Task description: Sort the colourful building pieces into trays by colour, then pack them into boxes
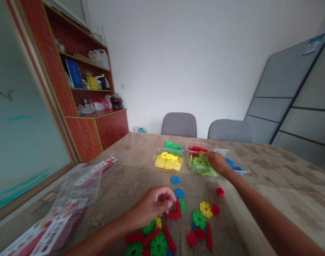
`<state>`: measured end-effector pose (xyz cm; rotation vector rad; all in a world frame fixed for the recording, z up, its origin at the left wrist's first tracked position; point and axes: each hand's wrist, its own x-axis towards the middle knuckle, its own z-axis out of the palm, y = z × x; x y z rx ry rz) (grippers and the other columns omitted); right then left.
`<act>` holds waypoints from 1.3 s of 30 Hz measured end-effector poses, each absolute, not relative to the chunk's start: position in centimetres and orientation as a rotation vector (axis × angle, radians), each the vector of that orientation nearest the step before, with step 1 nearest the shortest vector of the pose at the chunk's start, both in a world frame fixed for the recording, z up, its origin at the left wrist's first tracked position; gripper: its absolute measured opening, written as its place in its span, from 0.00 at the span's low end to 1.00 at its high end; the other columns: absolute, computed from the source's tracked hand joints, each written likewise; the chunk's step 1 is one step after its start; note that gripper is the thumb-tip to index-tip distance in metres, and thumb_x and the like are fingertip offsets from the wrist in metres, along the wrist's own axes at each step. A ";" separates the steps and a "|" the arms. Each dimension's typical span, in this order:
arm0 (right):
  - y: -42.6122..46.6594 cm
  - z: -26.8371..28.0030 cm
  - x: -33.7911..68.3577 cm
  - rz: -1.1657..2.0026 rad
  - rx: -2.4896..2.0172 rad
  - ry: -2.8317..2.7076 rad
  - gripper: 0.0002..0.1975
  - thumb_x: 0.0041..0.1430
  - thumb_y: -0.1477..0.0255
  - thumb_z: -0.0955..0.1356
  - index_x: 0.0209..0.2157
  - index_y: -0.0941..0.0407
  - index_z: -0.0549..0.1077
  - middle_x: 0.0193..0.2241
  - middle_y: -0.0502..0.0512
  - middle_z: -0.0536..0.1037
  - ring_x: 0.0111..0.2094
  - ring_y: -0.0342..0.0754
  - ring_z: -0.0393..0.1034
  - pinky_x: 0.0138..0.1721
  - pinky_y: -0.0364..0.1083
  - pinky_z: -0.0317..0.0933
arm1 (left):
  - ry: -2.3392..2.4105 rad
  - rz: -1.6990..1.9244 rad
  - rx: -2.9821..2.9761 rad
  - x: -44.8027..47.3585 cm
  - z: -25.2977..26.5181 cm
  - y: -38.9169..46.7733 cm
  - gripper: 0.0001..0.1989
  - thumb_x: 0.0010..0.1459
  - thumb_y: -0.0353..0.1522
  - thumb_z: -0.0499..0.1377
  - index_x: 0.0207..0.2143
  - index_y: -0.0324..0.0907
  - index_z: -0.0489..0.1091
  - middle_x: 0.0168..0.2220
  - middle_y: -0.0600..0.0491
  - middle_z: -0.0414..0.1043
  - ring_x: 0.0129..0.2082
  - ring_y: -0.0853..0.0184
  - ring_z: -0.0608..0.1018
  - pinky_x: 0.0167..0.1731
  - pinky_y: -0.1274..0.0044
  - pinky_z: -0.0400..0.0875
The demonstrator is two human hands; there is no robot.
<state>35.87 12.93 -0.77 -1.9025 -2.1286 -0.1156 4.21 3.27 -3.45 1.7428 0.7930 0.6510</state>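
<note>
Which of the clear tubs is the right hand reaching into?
The right hand is over the tub of light green pieces, front row, right of the yellow tub; the dark green, red and blue tubs are not touched.

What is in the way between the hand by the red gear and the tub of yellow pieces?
Two blue gears lie on the table between the left hand, at the red gear, and the yellow tub. They lie flat and low, so nothing tall blocks the path.
</note>
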 end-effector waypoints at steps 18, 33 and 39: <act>12.5 0.4 36.8 -0.304 -2.138 -2.196 0.10 0.64 0.68 0.65 0.44 0.58 0.72 0.45 0.57 0.74 0.45 0.51 0.69 0.46 0.55 0.64 | 0.801 0.612 1.757 4.4 -3.4 3.1 0.10 0.56 0.36 0.55 0.36 0.38 0.70 0.29 0.55 0.67 0.28 0.70 0.71 0.29 0.80 0.63; 12.3 1.1 36.7 -0.074 -1.891 -2.413 0.19 0.56 0.73 0.67 0.50 0.52 0.73 0.50 0.59 0.76 0.51 0.57 0.67 0.50 0.52 0.59 | 0.800 0.602 1.761 4.4 -3.6 3.2 0.11 0.56 0.37 0.56 0.36 0.38 0.70 0.31 0.55 0.68 0.28 0.70 0.72 0.29 0.79 0.65; 12.8 1.5 35.3 -0.015 -1.744 -2.525 0.23 0.52 0.79 0.69 0.50 0.49 0.74 0.50 0.54 0.76 0.51 0.53 0.68 0.52 0.49 0.58 | 0.800 0.591 1.742 4.4 -3.8 3.2 0.10 0.56 0.36 0.56 0.36 0.39 0.70 0.30 0.55 0.68 0.28 0.70 0.72 0.29 0.80 0.65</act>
